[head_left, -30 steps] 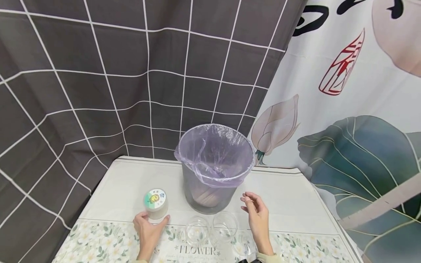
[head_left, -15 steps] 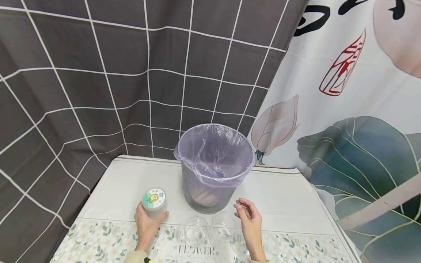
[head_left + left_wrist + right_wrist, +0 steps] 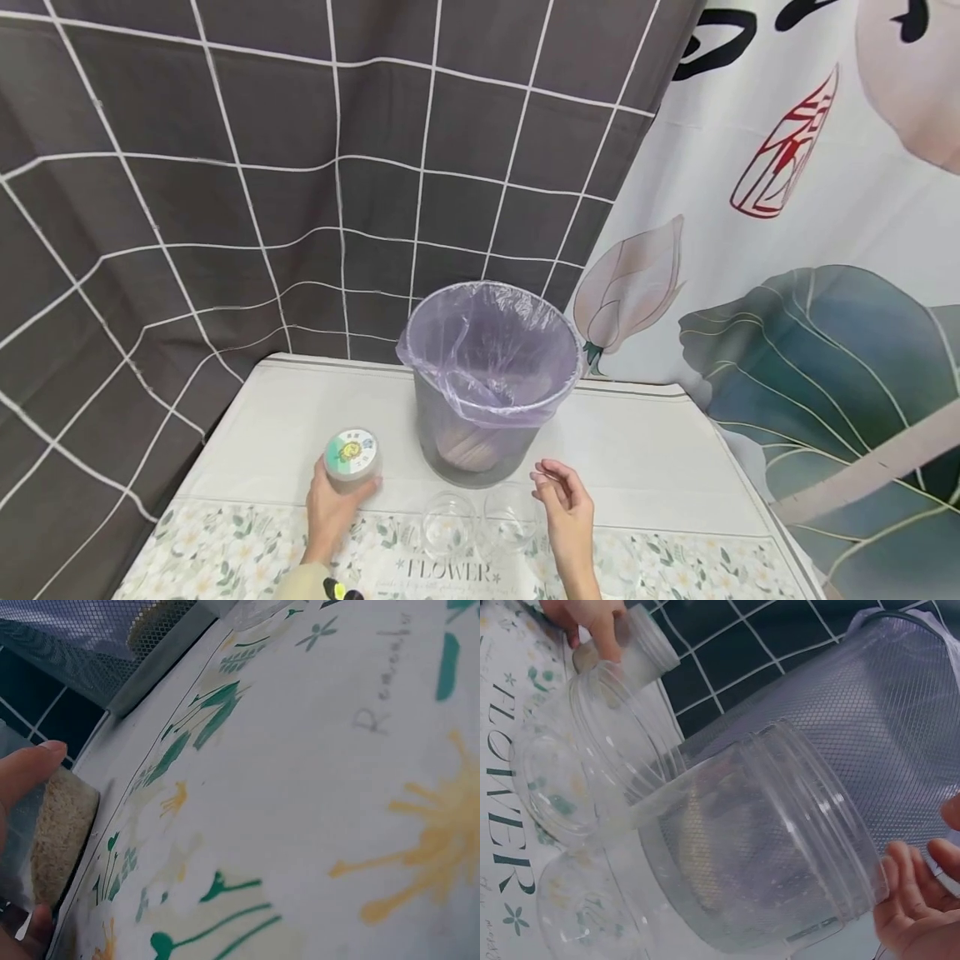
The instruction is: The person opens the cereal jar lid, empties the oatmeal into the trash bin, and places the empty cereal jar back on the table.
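My left hand [image 3: 330,508] grips a lidded jar [image 3: 351,473] by its sides, thumb on the right. Its top bears a round white and green label with a yellow cartoon figure. Pale grains that look like rice show through the jar's wall [image 3: 67,832] in the left wrist view. Two clear, lidless jars stand side by side on the cloth, a left one [image 3: 448,525] and a right one [image 3: 510,518]. Just right of the second jar, my right hand [image 3: 567,517] hovers with loosely bent fingers and holds nothing. Its fingertips [image 3: 900,881] appear close by that jar's rim in the right wrist view.
Behind the clear jars stands a mesh waste bin [image 3: 474,454] lined with a thin purple bag [image 3: 495,367]. A white floral tablecloth [image 3: 300,400] covers the table. A dark checked curtain [image 3: 300,200] and a printed white curtain [image 3: 660,192] hang behind.
My left hand has moved in around the lidded jar and now grips it. My right hand has come leftward and slightly down, nearer the clear jars.
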`<state>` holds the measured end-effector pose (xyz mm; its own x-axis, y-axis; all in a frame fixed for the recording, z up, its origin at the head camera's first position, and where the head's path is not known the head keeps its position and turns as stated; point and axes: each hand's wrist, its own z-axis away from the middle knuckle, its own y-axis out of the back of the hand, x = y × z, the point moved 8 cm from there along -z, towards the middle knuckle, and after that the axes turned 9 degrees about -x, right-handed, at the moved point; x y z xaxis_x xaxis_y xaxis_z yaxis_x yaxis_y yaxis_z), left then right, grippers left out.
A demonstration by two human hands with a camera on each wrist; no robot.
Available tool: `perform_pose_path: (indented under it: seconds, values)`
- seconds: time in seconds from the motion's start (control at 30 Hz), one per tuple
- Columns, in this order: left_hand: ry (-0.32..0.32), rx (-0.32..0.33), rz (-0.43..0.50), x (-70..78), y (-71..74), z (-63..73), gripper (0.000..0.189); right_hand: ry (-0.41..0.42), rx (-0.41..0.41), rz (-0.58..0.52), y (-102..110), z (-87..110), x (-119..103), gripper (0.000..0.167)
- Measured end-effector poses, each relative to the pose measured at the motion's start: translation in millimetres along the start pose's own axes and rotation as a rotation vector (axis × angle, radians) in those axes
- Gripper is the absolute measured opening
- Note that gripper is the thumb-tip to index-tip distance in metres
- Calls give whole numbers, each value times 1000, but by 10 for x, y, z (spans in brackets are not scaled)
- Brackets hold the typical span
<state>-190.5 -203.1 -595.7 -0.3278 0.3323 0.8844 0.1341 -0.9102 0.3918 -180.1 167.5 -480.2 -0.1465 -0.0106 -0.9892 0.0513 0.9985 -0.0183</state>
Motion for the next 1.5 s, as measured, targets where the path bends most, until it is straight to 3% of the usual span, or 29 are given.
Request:
perform_pose_path:
  seconds: [0.13,0.2,0.6,0.83,1.2,1.5]
  values:
    - [12,4,5,45,23,79,117,23,4,-20,-4,16,16,26]
    - [-18,7,8,141,7,138,113,31,8,-21,0,17,13,26]
    - [-354,39,-8,793,-259,610,99,70,1,-12,-6,13,-66,25]
    - [-530,62,-42,1063,-373,826,98,89,-74,-2,-111,24,-144,28]
    - [-634,41,-72,1216,-533,963,99,83,-160,23,-327,56,-208,32]
    - [-768,86,-198,1366,-627,1068,98,110,-226,26,-490,85,-283,34]
